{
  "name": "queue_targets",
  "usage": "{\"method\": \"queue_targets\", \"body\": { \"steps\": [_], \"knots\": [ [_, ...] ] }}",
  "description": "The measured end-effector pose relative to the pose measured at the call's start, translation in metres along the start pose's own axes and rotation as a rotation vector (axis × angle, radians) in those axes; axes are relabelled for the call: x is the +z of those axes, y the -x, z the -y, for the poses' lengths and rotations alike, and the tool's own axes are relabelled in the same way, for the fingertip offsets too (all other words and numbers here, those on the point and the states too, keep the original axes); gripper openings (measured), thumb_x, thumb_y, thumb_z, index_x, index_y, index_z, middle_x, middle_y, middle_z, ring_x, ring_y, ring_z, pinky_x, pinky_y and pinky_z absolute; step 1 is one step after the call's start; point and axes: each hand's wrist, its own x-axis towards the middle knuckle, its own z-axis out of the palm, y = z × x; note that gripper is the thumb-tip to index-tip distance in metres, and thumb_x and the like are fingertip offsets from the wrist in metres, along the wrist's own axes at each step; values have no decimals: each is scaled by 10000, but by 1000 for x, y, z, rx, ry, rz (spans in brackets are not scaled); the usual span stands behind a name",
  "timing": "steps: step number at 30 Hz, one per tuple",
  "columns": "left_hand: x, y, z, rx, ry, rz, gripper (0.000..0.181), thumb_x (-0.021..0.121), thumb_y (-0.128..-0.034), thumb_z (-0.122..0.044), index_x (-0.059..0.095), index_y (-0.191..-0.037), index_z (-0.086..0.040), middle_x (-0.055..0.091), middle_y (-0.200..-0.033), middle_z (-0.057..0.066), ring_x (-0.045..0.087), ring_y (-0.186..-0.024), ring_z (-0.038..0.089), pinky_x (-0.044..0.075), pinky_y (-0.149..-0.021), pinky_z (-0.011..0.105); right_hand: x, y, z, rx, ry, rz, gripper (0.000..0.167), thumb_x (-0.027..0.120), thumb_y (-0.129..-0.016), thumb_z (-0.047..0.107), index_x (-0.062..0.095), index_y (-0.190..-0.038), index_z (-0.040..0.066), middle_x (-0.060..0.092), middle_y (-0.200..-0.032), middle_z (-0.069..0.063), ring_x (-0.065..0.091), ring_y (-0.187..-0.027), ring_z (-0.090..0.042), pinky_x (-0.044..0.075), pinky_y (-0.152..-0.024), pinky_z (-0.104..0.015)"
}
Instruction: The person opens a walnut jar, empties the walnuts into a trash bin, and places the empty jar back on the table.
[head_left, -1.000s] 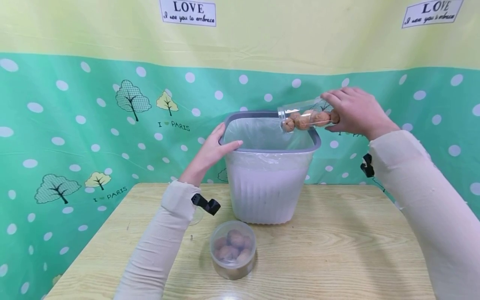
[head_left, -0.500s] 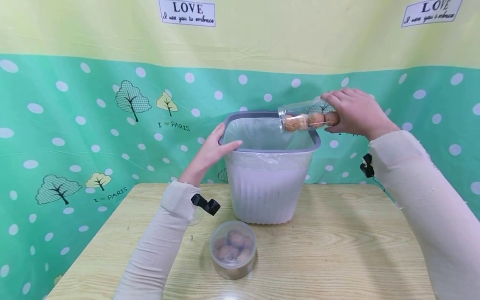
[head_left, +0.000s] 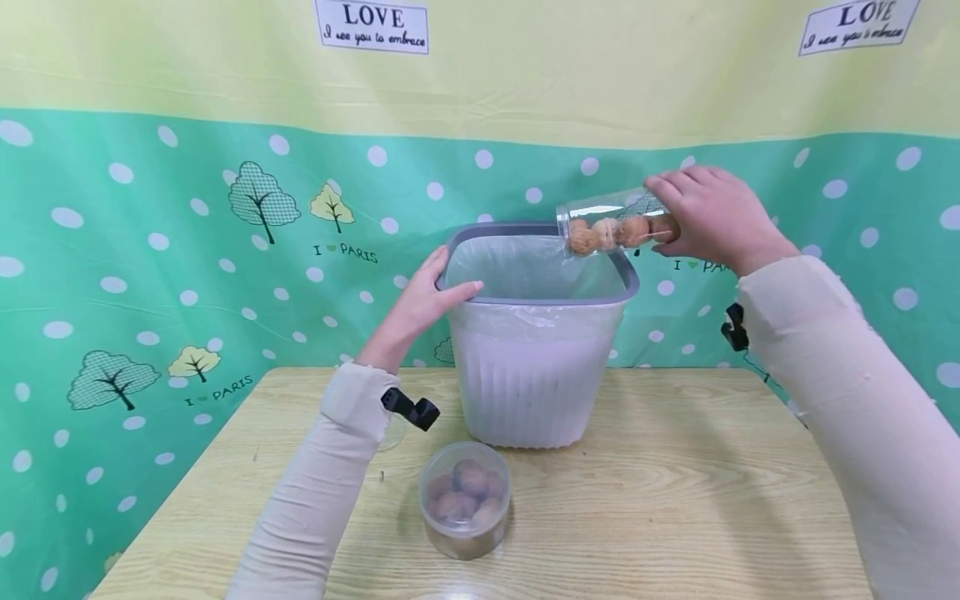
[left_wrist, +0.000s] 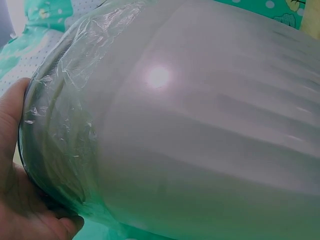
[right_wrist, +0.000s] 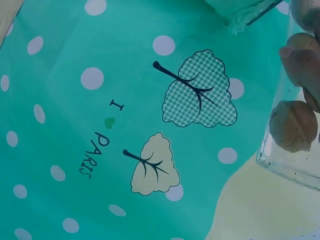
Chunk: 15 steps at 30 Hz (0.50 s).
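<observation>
Green-and-yellow fabric backdrop (head_left: 180,271) behind a wood-grain table (head_left: 675,508); grey-rimmed waste bin (head_left: 536,375) w/ liner (head_left: 510,267) stands nr the back. L hand (head_left: 420,300) grips the bin's rim on the left. R hand (head_left: 712,212) holds a clear jar (head_left: 611,207) tipped nearly flat, mouth over the bin's right side, approx 4 walnuts (head_left: 582,238) visible inside. Jar looks tilted ready but not emptied: no nuts seen in bin, tho its bottom's hidden. Round tub (head_left: 465,543) in front holds prob. more walnuts (head_left: 471,478), apparently yet to be dealt w/; can't tell if it's lidded
</observation>
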Motion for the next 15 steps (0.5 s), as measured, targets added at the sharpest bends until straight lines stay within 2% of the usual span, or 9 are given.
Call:
{"method": "queue_targets", "body": {
  "steps": [6, 11, 15],
  "knots": [
    [0, 0, 0, -14, 5, 10, 927, 660, -841, -425, 114, -1511, -90, 49, -1588, 22, 20, -1443, 169, 98, -1162, 388, 0, 0, 1, 5, -35, 25, 862, 870, -628, 243, 447, -1331, -22, 512, -1294, -250, 442, -1185, -425, 352, -1006, -579],
    [1, 0, 1, -17, 15, 13, 922, 661, -844, -418, 114, -1511, -93, 41, -1585, -8, 19, -1443, 167, 97, -1162, 386, 0, 1, 0, 5, -11, 26, 854, 866, -632, 236, 447, -1328, -27, 507, -1299, -249, 437, -1190, -425, 349, -1009, -578],
    [1, 0, 0, -7, 12, 9, 931, 666, -841, -414, 112, -1510, -78, 41, -1587, 21, 20, -1444, 184, 96, -1162, 393, 1, 1, 1, 9, -14, 41, 867, 872, -626, 245, 446, -1332, -23, 505, -1304, -245, 431, -1195, -424, 347, -1010, -579]
  ]
}}
